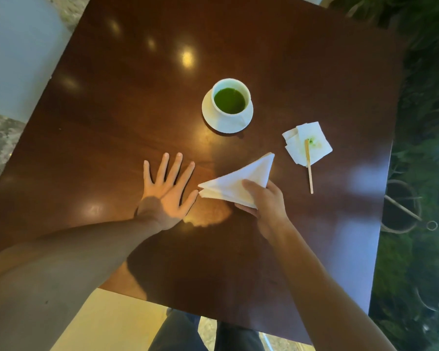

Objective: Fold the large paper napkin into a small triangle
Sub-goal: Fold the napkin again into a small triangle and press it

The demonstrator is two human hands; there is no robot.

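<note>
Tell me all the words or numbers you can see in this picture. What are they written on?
There are none to read. The napkin, the cup, its saucer, the stained napkin, the stick and the table all show plain surfaces with no words, labels or numbers.

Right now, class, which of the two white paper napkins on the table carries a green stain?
The flat squarish napkin right of the cup, with the wooden stirrer lying across it. The triangular napkin held by the right hand is clean.
</note>
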